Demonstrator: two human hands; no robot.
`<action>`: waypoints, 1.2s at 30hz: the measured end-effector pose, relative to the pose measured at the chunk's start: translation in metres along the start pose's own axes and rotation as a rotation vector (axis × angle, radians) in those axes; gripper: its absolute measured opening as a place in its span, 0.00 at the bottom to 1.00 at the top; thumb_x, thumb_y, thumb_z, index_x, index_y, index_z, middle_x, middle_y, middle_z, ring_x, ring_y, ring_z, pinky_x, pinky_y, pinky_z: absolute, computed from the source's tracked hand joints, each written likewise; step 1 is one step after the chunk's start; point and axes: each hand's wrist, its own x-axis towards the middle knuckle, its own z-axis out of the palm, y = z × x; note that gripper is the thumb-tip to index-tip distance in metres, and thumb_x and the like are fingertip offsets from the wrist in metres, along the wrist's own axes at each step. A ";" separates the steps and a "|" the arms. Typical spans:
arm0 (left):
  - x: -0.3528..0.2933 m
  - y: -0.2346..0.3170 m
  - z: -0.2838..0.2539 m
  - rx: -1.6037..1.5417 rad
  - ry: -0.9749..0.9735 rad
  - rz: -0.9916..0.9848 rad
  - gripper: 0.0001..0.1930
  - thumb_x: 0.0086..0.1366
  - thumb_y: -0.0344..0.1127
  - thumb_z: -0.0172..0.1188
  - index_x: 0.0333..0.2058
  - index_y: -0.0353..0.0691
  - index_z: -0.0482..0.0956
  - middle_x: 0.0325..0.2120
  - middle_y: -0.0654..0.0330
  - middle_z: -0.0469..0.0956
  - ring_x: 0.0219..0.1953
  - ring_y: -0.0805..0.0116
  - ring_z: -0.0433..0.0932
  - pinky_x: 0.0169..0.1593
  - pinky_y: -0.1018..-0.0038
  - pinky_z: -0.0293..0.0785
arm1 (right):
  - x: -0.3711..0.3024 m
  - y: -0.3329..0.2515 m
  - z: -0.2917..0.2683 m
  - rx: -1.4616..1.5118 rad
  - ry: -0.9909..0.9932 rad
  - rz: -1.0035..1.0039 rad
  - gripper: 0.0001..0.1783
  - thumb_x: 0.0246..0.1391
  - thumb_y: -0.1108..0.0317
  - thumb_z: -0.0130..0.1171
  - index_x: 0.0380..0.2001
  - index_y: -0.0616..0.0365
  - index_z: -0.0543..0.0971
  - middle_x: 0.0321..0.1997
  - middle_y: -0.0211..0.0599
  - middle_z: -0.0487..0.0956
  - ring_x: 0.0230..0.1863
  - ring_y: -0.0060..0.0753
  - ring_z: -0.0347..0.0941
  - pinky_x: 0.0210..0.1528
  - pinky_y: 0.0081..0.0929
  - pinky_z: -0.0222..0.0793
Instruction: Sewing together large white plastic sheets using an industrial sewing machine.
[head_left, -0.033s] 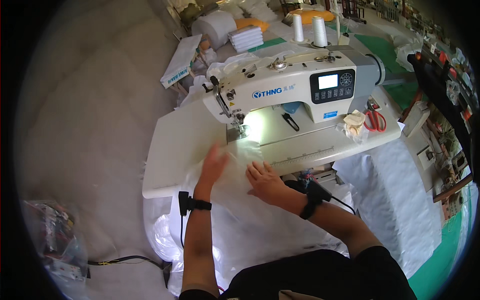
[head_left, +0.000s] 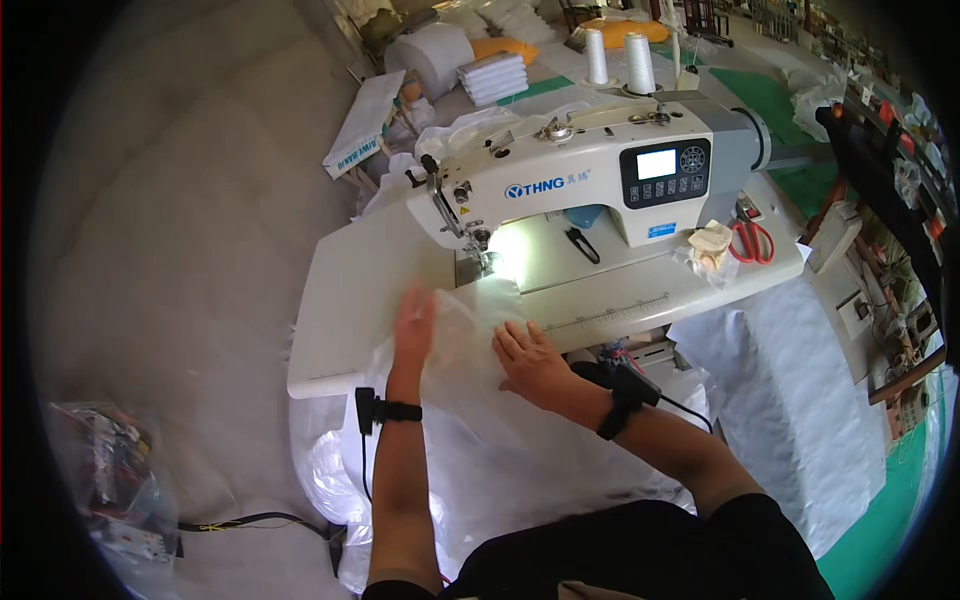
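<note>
Right hand (head_left: pixel 534 363) rests on white sheeting (head_left: pixel 467 380), spread beneath and leftward

An industrial sewing machine (head_left: pixel 585 155) marks this workshop.

Quantities visible: one sewing machine (head_left: pixel 560 190), two large white thread cones (head_left: pixel 639 66), one pair of red-handled scissors (head_left: pixel 753 240), one pair of black snips (head_left: pixel 587 253), two black wristbands (head_left: pixel 405 411), one left hand (head_left: pixel 414 320), one right hand (head_left: pixel 531 360).
</note>
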 end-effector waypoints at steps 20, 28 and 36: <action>0.027 -0.005 0.062 0.798 -0.064 0.308 0.10 0.55 0.41 0.58 0.27 0.40 0.77 0.30 0.55 0.76 0.34 0.53 0.74 0.37 0.62 0.70 | -0.040 -0.011 0.019 0.221 0.171 0.131 0.05 0.42 0.68 0.56 0.25 0.56 0.74 0.27 0.33 0.71 0.34 0.33 0.71 0.40 0.35 0.62; 0.030 -0.016 0.064 0.658 0.026 0.112 0.08 0.55 0.38 0.57 0.28 0.39 0.73 0.27 0.56 0.73 0.35 0.54 0.73 0.38 0.57 0.67 | -0.052 -0.017 0.002 0.328 -0.090 0.240 0.07 0.48 0.63 0.56 0.25 0.54 0.74 0.27 0.36 0.74 0.26 0.39 0.75 0.25 0.36 0.68; 0.007 0.050 0.028 -0.104 -0.287 -0.093 0.08 0.57 0.33 0.57 0.28 0.34 0.71 0.21 0.64 0.69 0.25 0.74 0.64 0.32 0.78 0.63 | 0.010 0.023 -0.025 0.413 0.552 0.499 0.21 0.51 0.52 0.60 0.36 0.61 0.76 0.26 0.39 0.77 0.31 0.35 0.76 0.30 0.31 0.71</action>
